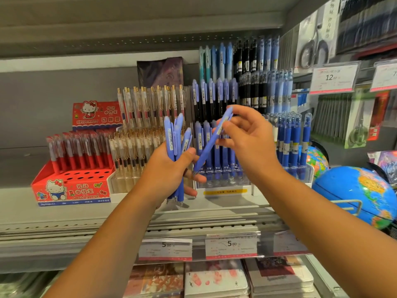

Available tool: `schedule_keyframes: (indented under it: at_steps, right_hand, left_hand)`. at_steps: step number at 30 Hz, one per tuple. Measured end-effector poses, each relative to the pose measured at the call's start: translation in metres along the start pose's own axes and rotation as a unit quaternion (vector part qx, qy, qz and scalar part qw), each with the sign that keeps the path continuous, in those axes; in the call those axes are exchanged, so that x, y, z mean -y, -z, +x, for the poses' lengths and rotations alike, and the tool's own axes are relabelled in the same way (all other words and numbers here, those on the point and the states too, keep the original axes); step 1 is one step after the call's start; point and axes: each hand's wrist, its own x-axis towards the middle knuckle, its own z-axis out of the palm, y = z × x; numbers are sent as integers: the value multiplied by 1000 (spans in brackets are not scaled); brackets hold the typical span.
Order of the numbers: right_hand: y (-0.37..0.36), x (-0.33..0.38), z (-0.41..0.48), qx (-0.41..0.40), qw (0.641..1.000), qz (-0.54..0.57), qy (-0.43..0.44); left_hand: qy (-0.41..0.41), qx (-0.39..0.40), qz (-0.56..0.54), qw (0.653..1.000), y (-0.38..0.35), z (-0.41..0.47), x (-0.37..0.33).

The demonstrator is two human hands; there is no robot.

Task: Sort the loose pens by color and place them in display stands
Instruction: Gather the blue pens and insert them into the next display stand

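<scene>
Pinching a single periwinkle-blue plastic click pen point(211, 145) near its clip end, the right hand point(249, 138) is holding it on a slant between the two hands. Thumb and forefinger are pressing on the barrel from opposite sides, and the remaining fingers point(223, 144) are curling loosely beneath it. The pen's button end is poking up past those fingertips, while its tip is pointing down and left, ending just beside the curled fingers of the left hand point(169, 171). That hand is gripping a bundle of matching periwinkle-blue pens point(175, 136), fingers and thumb wrapping round the lower barrels, button ends fanning out above the thumb and tips sticking out below the palm.

By my reading, the placing step is in hand: one pen of the sorted colour is being singled out for a slot. The next move is calling for turning it upright, tip down, and lowering it into a free hole of the clear tiered acrylic display stand point(223, 183), which is standing just beyond both sets of fingertips and carrying rows of same-coloured pens. Which holes are free I cannot tell, since the hands are covering the front row.

Well left of the left fingers a red cartoon-cat cardboard box point(71, 188) of red pens is sitting on the shelf. Right of the right fingers a blue globe point(354, 190) is resting.
</scene>
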Motion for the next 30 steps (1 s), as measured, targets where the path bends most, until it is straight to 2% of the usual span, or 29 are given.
schedule_keyframes:
  at_steps: [5, 13, 17, 23, 30]
  right_hand:
    - [12, 0, 6, -34, 996, -39, 73]
    - [23, -4, 9, -51, 950, -240, 194]
    - [28, -4, 10, -52, 943, -289, 160]
    - [27, -7, 9, 3, 928, -365, 79]
    - [29, -4, 14, 48, 855, -513, 53]
  left_hand:
    - [-20, -7, 53, 998, 3, 2, 2]
    - [9, 23, 13, 1000, 6, 3, 4]
    - [9, 17, -3, 1000, 5, 5, 6]
    - [15, -1, 13, 1000, 4, 4, 5]
    - [-7, 7, 25, 1000, 1, 2, 1]
